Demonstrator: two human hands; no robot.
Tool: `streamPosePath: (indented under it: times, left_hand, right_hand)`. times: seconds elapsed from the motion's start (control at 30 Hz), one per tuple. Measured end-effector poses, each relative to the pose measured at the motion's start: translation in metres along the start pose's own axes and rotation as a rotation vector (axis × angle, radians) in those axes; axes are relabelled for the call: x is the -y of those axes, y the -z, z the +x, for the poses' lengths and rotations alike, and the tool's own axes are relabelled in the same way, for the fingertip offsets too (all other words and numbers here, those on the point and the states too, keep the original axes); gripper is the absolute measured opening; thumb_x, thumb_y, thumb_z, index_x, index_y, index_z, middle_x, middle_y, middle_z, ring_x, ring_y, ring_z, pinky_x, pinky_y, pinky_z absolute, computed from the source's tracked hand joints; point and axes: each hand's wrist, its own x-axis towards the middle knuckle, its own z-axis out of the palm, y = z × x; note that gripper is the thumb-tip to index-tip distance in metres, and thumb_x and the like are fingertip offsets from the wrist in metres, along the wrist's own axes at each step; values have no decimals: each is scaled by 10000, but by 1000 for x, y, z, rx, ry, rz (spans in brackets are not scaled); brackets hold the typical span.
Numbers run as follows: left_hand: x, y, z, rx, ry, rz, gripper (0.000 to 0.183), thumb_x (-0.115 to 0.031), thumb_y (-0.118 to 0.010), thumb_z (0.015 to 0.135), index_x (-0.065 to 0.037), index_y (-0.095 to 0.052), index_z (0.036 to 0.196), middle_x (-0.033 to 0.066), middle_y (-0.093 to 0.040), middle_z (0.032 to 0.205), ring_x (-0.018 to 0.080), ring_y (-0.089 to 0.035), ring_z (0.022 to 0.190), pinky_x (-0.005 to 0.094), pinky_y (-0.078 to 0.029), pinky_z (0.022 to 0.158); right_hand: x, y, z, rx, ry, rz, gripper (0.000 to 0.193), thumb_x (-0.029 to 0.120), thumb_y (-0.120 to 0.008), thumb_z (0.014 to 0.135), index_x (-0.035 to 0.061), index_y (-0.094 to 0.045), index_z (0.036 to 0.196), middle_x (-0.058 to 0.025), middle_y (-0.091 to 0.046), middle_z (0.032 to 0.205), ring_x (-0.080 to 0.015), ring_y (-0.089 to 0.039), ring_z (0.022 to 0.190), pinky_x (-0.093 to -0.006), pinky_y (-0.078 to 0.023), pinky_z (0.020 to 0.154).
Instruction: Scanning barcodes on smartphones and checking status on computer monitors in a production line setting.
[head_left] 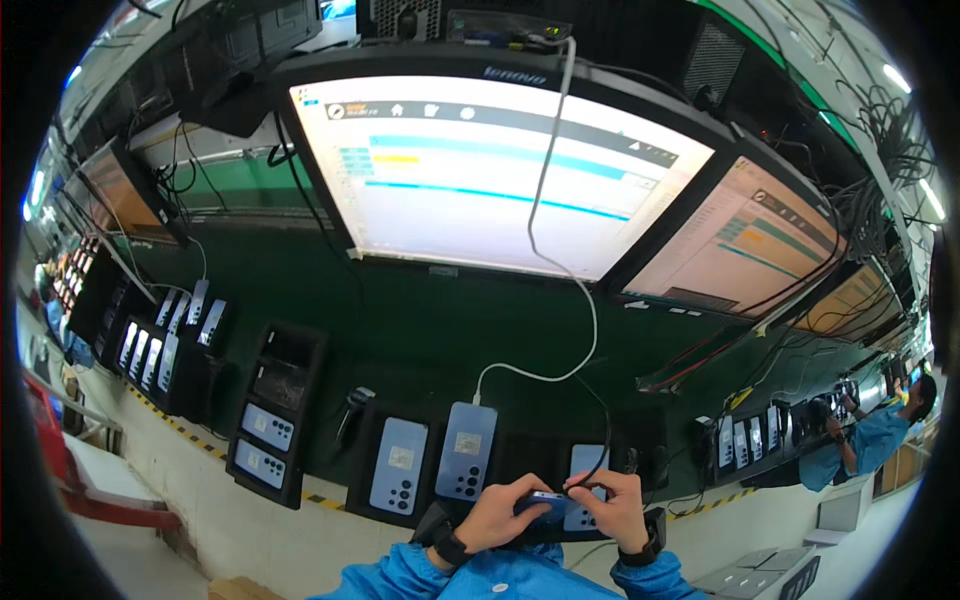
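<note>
Blue, the phone (546, 507) is pinched in the left hand (490, 519), over the counter's (420, 325) near edge; the right hand (621, 513) pinches a black cable (607, 425) beside it. A crooked push could strain the cable, a tug drop the phone.

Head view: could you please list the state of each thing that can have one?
Large monitor: lit.
Angled monitor at right: lit.
White cable: attached to center phone's upper end.
Center phone: back up.
Held phone: gripped in left hand.
Black cable: end pinched by right hand; whether plugged in, unclear.
Left black tray: holding two phones.
</note>
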Motion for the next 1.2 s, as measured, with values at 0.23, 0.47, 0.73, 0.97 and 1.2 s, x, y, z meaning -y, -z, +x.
streamPosePath:
  times: [0.23, 0.47, 0.73, 0.97, 1.2]
  left_hand:
    - [3, 5, -3, 19, -6, 37, 190, -116, -668, 860, -58, -595, 1026, 123, -692, 879, 303, -689, 817, 340, -521, 682]
    - [-1, 3, -8, 39, 44, 86, 225, -150, -684, 848, -67, -599, 1038, 121, -686, 914, 299, -682, 830, 348, -519, 697]
    - [-35, 47, -22, -418, 6, 285, 313, -171, -723, 820, -34, -629, 1085, 112, -674, 991, 228, -652, 881, 326, -508, 766]
    - [-92, 73, -66, -453, 100, 323, 255, -125, -727, 814, -31, -671, 1045, 107, -687, 1001, 220, -661, 910, 320, -507, 801]
    - [-151, 76, -144, -498, -103, 468, 252, -132, -705, 840, -57, -648, 1074, 75, -689, 984, 208, -658, 888, 322, -509, 764]
  right_hand:
    - [18, -6, 1, 83, 51, -254, 141, 88, -745, 774, 31, -729, 901, -103, -703, 815, -176, -657, 693, -276, -511, 645]
    - [8, -7, 0, 87, 218, -303, 156, 149, -736, 791, 63, -726, 920, -95, -699, 872, -260, -678, 775, -322, -520, 726]
    - [-57, -8, 89, 225, 143, -257, 202, 141, -703, 809, 15, -692, 966, -121, -701, 814, -217, -687, 744, -302, -507, 667]
    - [-103, -34, 101, 43, 72, -356, 528, 219, -710, 775, 38, -581, 1254, -172, -681, 981, -329, -625, 965, -393, -470, 878]
    - [-82, -34, 61, -112, 172, -338, 707, 153, -709, 776, 1, -408, 1397, -198, -527, 1297, -338, -487, 1206, -421, -346, 1049]
